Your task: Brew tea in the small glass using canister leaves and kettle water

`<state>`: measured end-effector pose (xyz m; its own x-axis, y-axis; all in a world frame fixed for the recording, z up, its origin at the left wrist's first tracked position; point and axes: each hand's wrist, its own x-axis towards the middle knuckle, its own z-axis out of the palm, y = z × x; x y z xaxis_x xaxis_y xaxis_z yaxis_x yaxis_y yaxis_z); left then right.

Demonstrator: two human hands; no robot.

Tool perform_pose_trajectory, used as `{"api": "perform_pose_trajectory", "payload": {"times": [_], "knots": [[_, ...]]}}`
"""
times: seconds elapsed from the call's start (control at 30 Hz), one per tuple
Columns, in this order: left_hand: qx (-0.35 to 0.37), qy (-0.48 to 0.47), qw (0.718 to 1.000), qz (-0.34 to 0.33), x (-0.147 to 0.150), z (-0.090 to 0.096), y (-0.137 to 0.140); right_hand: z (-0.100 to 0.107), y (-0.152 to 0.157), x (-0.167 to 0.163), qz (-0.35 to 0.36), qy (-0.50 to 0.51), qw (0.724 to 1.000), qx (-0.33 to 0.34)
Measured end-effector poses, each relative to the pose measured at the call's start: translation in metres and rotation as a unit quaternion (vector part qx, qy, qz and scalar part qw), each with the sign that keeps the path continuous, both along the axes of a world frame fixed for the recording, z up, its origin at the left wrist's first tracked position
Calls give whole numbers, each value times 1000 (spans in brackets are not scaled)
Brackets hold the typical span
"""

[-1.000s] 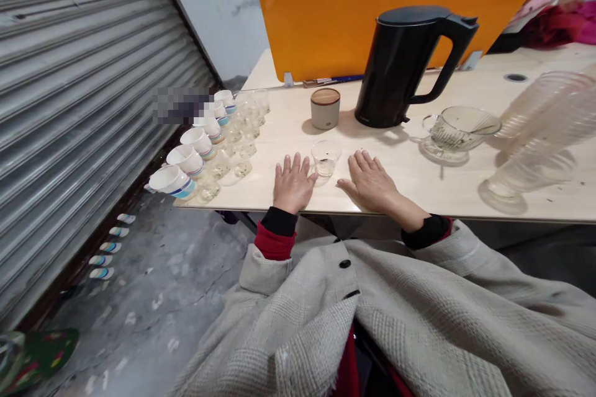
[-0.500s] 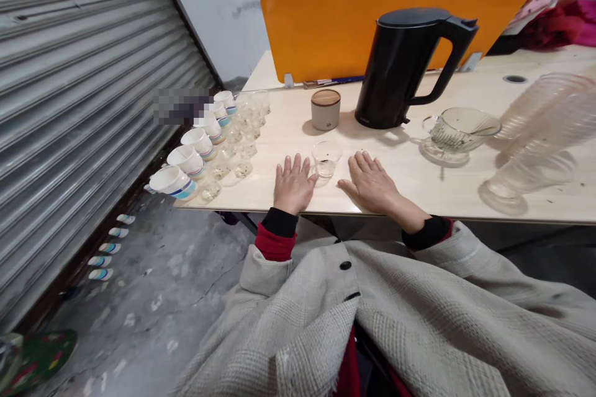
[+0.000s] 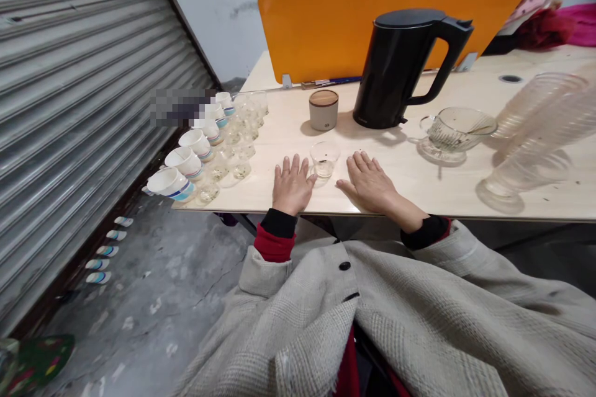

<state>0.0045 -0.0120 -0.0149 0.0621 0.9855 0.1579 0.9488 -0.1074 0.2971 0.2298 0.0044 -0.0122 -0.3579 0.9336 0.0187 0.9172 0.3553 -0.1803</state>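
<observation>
Palm down on the table (image 3: 261,192), my left hand (image 3: 293,186) is open, its fingers pointing away from me. My right hand (image 3: 367,183) also lies flat and open, angled inward. Between them stands a clear plastic cup (image 3: 325,160) with a few dark bits at its bottom. My left thumb is close beside the cup; whether it touches I cannot tell. The right hand is apart from it, and neither hand holds anything. Behind the cup sits a small grey canister (image 3: 323,113) with a wooden lid.
A black electric kettle (image 3: 395,68) stands before an orange divider (image 3: 316,31). To the right are a footed glass cup (image 3: 459,130) and stacked clear plastic cups (image 3: 535,142). Several white paper cups (image 3: 170,181) and clear cups (image 3: 242,169) line the left edge, beside a roller shutter (image 3: 88,93).
Both hands stay flat in place. The whole view has shifted very slightly; nothing on the table has visibly moved.
</observation>
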Motion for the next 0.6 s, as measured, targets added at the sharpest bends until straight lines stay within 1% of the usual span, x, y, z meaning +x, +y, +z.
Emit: {"api": "perform_pose_trajectory", "payload": {"times": [0.4,0.5,0.6], "knots": [[3,-3,1000,1,0,1,-1,3,-1,-1,-3,-7,1000,-8],[-8,24,1000,0,1,5,-2,6,-2,-2,-5,-7,1000,-8],[-38,71,997,2,3,10,-4,9,-3,-3,-8,-8,1000,-18]]}}
